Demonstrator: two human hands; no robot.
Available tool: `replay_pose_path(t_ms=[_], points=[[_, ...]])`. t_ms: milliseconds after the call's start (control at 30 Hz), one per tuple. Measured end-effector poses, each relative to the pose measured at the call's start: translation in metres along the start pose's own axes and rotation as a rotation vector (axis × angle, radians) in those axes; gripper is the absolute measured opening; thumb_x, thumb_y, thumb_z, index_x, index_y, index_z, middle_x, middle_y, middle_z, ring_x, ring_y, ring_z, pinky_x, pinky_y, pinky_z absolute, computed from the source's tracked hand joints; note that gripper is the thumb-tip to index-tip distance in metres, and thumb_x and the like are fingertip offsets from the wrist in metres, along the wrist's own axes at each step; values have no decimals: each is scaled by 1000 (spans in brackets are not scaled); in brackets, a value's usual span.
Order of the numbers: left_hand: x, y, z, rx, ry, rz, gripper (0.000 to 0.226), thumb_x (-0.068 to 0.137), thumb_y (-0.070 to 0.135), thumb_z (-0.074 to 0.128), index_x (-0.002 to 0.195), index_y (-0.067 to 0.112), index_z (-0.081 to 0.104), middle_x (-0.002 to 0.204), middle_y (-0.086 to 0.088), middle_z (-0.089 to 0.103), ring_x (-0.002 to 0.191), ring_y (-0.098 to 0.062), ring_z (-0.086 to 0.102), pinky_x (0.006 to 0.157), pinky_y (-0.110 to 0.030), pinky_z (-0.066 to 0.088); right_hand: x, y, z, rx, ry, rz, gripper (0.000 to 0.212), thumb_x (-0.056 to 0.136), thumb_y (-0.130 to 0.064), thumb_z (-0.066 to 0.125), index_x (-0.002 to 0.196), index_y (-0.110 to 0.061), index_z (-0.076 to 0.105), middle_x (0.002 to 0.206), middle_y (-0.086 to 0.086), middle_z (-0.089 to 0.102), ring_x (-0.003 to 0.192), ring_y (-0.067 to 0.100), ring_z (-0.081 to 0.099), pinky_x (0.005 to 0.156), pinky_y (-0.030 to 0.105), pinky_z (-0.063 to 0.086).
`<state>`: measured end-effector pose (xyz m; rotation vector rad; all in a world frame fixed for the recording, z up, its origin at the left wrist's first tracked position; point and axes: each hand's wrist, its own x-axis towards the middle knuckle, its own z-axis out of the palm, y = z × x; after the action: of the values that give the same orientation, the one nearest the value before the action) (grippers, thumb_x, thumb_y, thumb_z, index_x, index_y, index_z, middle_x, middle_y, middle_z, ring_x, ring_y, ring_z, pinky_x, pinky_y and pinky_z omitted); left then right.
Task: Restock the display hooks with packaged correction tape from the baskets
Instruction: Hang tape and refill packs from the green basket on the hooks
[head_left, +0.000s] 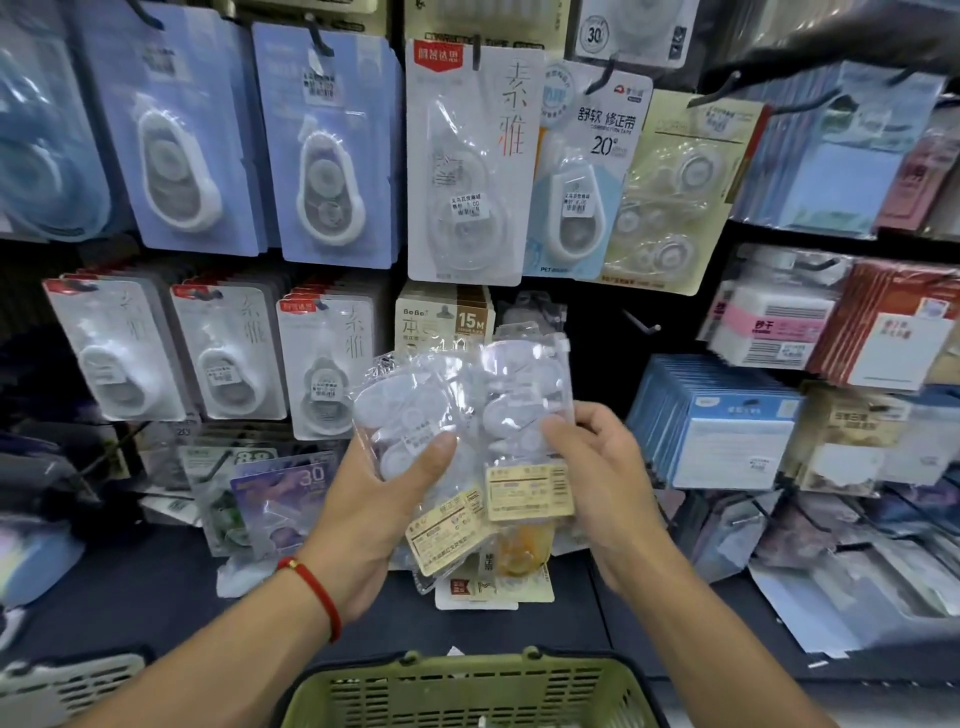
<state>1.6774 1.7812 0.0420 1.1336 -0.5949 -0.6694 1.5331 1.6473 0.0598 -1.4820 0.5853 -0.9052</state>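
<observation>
Before the pegboard wall of hanging stationery, I hold two clear plastic packs of correction tape up at chest height. My left hand (387, 499) grips the left pack (410, 415) from below, thumb curled over its crinkled front and fingers behind it; a thin red cord bracelet (314, 587) circles that wrist. My right hand (597, 467) pinches the right pack (527, 410) along its right edge, thumb pressed on the glossy film, the other fingers wrapped behind. Both packs are soft, wrinkly bags with rounded white dispensers showing through, and each ends in a cream paper label (527, 491) printed with a barcode. The two overlap slightly where they meet between my hands. Behind them an empty metal hook (641, 322) juts out from the dark panel, well apart from my hands. Above hang stiff blister cards: a white one with large Chinese characters (467, 161), pale blue ones with teardrop-shaped dispensers (327, 150), and a light blue card marked 20 (584, 166). To the lower left three more white cards (228, 353) hang in a row, their plastic bubbles shiny. A beige card marked 15M (447, 322) sits just behind the packs. To the right are stacks of blue-edged pads (727, 421). Below my forearms sits the green basket (467, 691), a hard plastic one with slotted walls and a rounded rim; what it holds I cannot tell.
</observation>
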Motion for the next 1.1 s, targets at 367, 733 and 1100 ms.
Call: replay_pose_path(t_ms=[367, 733, 1100], points=[[0, 3, -4, -4, 69, -23, 56, 73, 36, 84, 124, 28, 62, 112, -2, 80, 96, -25, 80, 66, -35, 64, 15, -1, -17, -10, 179, -64, 15, 103, -36, 66, 110, -23, 67, 90, 1, 81, 77, 20, 77, 79, 58, 63], [-1, 4, -7, 17, 39, 20, 57, 78, 32, 82, 131, 24, 62, 115, -4, 80, 100, -26, 79, 74, -38, 66, 11, -6, -18, -62, 168, -97, 14, 103, -33, 66, 111, -22, 69, 90, 2, 81, 79, 20, 78, 73, 45, 62], [-2, 5, -6, 57, 34, 45, 66, 72, 35, 83, 133, 26, 60, 116, 0, 80, 103, -24, 78, 88, -48, 63, 15, -1, -26, -591, 242, -77, 46, 96, -47, 69, 136, -25, 59, 124, -7, 67, 113, 12, 65, 100, 43, 54]])
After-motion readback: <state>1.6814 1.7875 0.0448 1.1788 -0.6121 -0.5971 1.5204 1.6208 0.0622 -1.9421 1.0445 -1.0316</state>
